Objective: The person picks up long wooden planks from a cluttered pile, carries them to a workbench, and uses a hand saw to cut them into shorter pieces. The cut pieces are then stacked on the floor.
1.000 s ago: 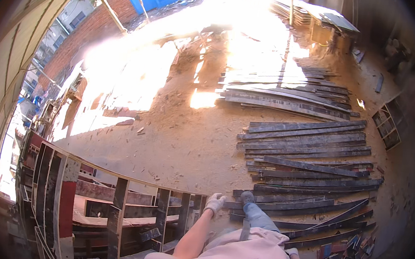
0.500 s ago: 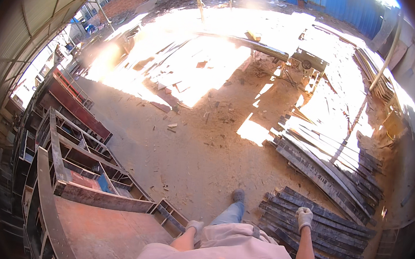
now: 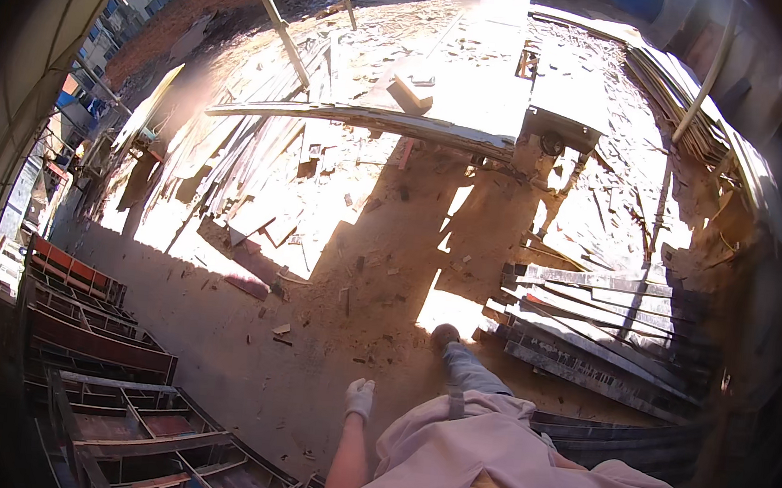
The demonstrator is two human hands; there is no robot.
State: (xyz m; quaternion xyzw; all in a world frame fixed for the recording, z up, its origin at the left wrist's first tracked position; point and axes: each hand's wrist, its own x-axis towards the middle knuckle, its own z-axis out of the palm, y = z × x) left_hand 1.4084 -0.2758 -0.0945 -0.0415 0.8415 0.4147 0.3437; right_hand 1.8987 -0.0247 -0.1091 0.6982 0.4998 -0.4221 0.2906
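Observation:
My left hand [image 3: 359, 397], in a pale work glove, hangs at my side above the dirt floor. Its fingers look loosely curled, with nothing visible in them. Nearest to it are the dark framed panels [image 3: 150, 446] stacked at the lower left. On the other side, a bit of my right forearm [image 3: 567, 461] shows beside the pale shirt. The right hand is almost wholly hidden by the clothing, so its fingers cannot be made out. One of my feet [image 3: 444, 334] is stretched forward onto the ground.
A saw-like bench [image 3: 559, 133] with a long board [image 3: 374, 122] stands ahead. Stacked dark planks [image 3: 595, 355] lie to the right. Scrap wood [image 3: 253, 223] litters the sunlit ground at left. A slanted pole [image 3: 275, 25] rises at the back.
I have walked forward, so the bench and plank piles are closer. My left hand has swung forward, away from the panels; my right hand has swung back behind my clothing.

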